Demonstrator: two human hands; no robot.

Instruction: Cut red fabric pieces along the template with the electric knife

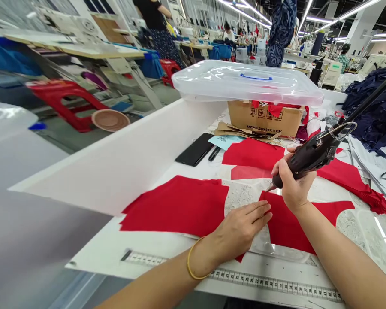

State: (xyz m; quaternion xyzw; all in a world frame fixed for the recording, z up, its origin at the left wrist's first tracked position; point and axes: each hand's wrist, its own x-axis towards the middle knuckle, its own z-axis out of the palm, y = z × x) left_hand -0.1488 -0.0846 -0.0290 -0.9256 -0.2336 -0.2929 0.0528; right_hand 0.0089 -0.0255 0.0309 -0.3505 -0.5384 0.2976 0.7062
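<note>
My right hand is wrapped round a black corded handheld tool with a pointed metal tip. That tip touches or hovers just over the upper left corner of a red fabric piece; I cannot tell which. My left hand lies flat with fingers stretched out, its fingertips on the left edge of this piece. Under the fabric are clear plastic templates. Beside my left hand rests a stack of red fabric pieces. Another red piece lies beyond, and a red pile is at the right.
A measuring tape runs along the table's front edge. Behind the fabric are a black phone, a pen and a cardboard box under a clear plastic lid. A white panel borders the left; dark blue fabric is heaped right.
</note>
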